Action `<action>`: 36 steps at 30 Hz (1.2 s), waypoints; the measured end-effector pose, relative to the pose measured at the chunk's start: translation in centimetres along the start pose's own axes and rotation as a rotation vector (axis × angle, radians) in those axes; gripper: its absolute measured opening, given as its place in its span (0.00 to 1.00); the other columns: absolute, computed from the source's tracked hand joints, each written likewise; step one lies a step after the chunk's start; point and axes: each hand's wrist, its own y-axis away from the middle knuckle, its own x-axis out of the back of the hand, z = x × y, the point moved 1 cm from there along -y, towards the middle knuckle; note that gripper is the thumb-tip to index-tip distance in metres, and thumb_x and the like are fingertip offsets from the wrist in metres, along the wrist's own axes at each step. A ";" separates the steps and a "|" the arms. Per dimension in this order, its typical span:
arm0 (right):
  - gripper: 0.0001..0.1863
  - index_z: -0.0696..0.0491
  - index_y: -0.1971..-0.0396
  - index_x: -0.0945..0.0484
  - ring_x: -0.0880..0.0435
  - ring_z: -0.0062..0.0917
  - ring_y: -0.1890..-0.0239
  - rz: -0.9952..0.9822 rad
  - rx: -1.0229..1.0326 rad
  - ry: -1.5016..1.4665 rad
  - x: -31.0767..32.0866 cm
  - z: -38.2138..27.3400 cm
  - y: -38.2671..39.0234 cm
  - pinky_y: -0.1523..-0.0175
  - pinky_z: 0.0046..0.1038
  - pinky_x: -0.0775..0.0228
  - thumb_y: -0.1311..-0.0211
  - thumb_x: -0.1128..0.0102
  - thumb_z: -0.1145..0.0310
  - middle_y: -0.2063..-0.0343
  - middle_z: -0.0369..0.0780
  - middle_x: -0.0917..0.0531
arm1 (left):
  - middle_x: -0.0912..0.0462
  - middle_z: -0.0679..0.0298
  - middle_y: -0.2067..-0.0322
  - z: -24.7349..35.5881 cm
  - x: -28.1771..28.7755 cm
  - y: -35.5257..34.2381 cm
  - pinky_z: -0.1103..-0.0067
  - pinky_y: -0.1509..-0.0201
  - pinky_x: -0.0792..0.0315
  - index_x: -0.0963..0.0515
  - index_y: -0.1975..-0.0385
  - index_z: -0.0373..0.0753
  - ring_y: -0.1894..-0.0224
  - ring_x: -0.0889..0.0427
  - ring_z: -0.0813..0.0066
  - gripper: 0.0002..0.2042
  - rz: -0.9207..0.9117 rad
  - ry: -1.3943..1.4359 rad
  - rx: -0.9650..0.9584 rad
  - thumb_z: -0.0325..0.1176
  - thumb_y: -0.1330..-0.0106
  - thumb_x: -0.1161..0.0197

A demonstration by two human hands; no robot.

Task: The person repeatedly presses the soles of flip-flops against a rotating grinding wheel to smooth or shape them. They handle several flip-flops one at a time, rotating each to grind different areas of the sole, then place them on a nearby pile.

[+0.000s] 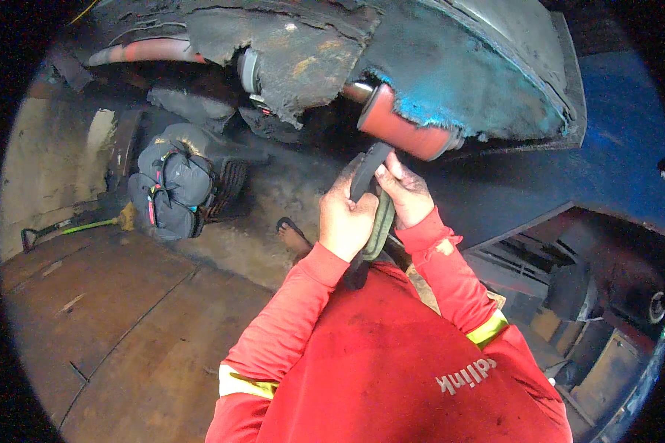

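Note:
My left hand point(347, 221) is closed on a long dark grey piece point(371, 164) that rises between my hands toward a red roller point(400, 122). My right hand point(406, 193) pinches the same piece from the other side, just below the roller. An olive-green strip point(381, 225) hangs beneath both hands, partly hidden by them. The roller sits in the underside of a grimy grey housing point(310, 59) with a blue, ragged-edged covering point(465, 74) around it. Where the dark piece's top meets the roller, I cannot tell if they touch.
Dark grey bundles point(177, 177) lie at the left beside a green-handled tool point(89, 226). Rusty metal plating point(111, 332) covers the lower left, and a bare foot point(292, 238) shows below. A blue surface point(606, 148) and clutter point(598, 369) fill the right.

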 end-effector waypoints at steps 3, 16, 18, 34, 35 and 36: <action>0.31 0.61 0.33 0.36 0.30 0.14 0.44 0.031 0.071 0.162 -1.0 -1.2 1.1 0.37 0.20 0.39 0.33 0.37 0.69 0.42 0.34 0.25 | 0.17 0.54 0.50 -0.1 0.5 1.0 0.76 0.44 0.27 0.27 0.41 0.33 0.48 0.19 0.71 0.25 -0.005 0.025 0.011 0.19 0.43 0.45; 0.35 0.62 0.31 0.42 0.35 0.21 0.34 0.063 -0.090 -0.292 -1.8 2.3 0.2 0.29 0.24 0.47 0.30 0.41 0.60 0.35 0.39 0.31 | 0.17 0.46 0.58 3.9 1.7 -1.2 0.69 0.50 0.23 0.22 0.47 0.37 0.52 0.16 0.52 0.21 -0.115 -0.360 -0.195 0.28 0.42 0.40; 0.35 0.63 0.32 0.40 0.36 0.22 0.33 0.180 -0.125 -0.206 -0.4 2.5 -1.2 0.28 0.25 0.47 0.31 0.40 0.58 0.35 0.41 0.31 | 0.17 0.46 0.66 3.5 0.1 -3.0 0.66 0.55 0.23 0.20 0.57 0.38 0.57 0.15 0.48 0.13 -0.104 -0.380 -0.165 0.31 0.42 0.39; 0.44 0.58 0.38 0.29 0.32 0.40 0.34 -0.056 0.689 0.942 -2.4 0.0 4.9 0.31 0.36 0.41 0.59 0.19 0.64 0.36 0.48 0.33 | 0.15 0.61 0.56 1.2 4.1 0.4 0.80 0.50 0.26 0.22 0.47 0.30 0.53 0.20 0.82 0.20 -0.253 -0.056 -0.024 0.34 0.35 0.32; 0.49 0.58 0.37 0.31 0.31 0.42 0.35 -0.034 0.669 1.035 -2.6 -0.1 4.8 0.32 0.37 0.39 0.64 0.17 0.61 0.37 0.49 0.32 | 0.14 0.58 0.61 1.9 3.8 0.2 0.78 0.54 0.25 0.21 0.51 0.29 0.57 0.18 0.79 0.18 -0.205 -0.179 -0.031 0.35 0.36 0.32; 0.51 0.57 0.36 0.33 0.30 0.41 0.35 -0.063 0.594 0.982 -2.7 -0.2 4.6 0.32 0.36 0.38 0.64 0.17 0.61 0.37 0.50 0.32 | 0.14 0.54 0.65 2.5 3.4 0.0 0.77 0.58 0.23 0.19 0.55 0.29 0.61 0.16 0.76 0.17 -0.163 -0.280 -0.078 0.37 0.36 0.32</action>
